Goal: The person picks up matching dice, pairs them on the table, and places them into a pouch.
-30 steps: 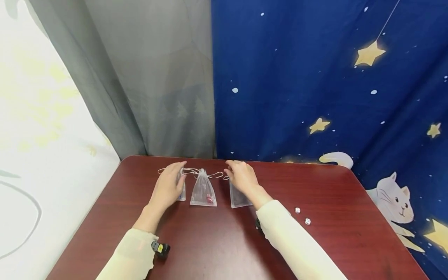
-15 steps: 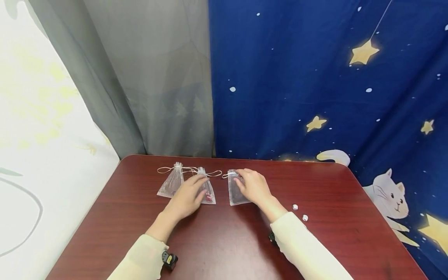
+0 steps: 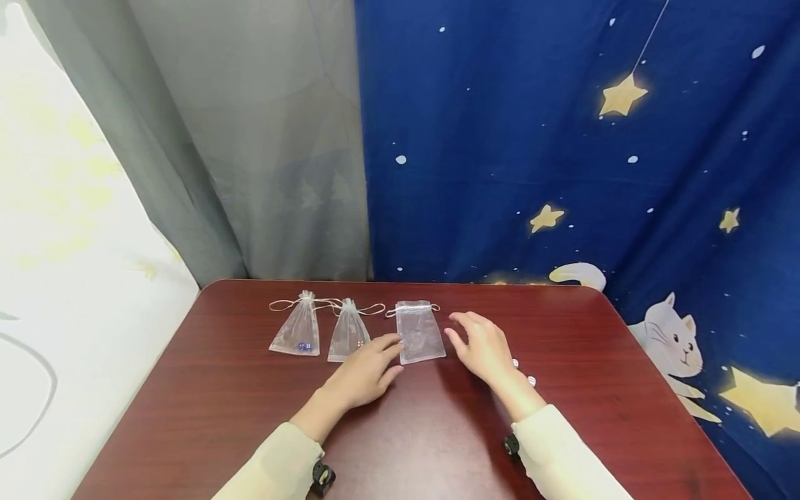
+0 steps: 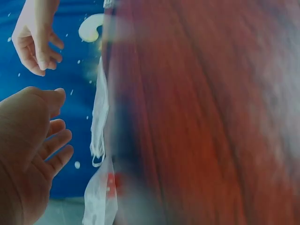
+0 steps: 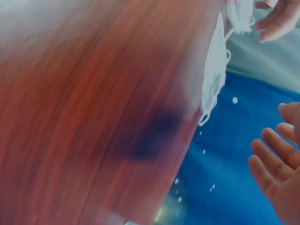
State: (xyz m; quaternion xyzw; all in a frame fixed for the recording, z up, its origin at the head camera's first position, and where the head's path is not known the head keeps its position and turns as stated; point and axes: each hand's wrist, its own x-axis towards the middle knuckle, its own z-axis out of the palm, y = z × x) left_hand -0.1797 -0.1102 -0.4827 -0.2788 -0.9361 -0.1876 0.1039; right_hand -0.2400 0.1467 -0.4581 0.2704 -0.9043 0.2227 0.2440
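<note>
Three small sheer drawstring pouches lie in a row in the head view. The left pouch is cinched, with blue dice at its bottom. Red dice show in the cinched middle pouch, partly covered by my left hand. The right pouch lies flat and wide at the top, with no dice visible inside. My left fingertips overlap its lower left edge, fingers loosely extended. Just right of it hovers my right hand, fingers relaxed and slightly bent, holding nothing. Both wrist views show each palm bare.
Two white dice sit on the red-brown table right beside my right forearm, partly hidden by it. A blue star-patterned curtain and a grey curtain hang behind the table's far edge.
My left hand has moved right from the left pouch, past the middle one, to the right pouch's edge. My right hand has drawn off the right pouch to its right side.
</note>
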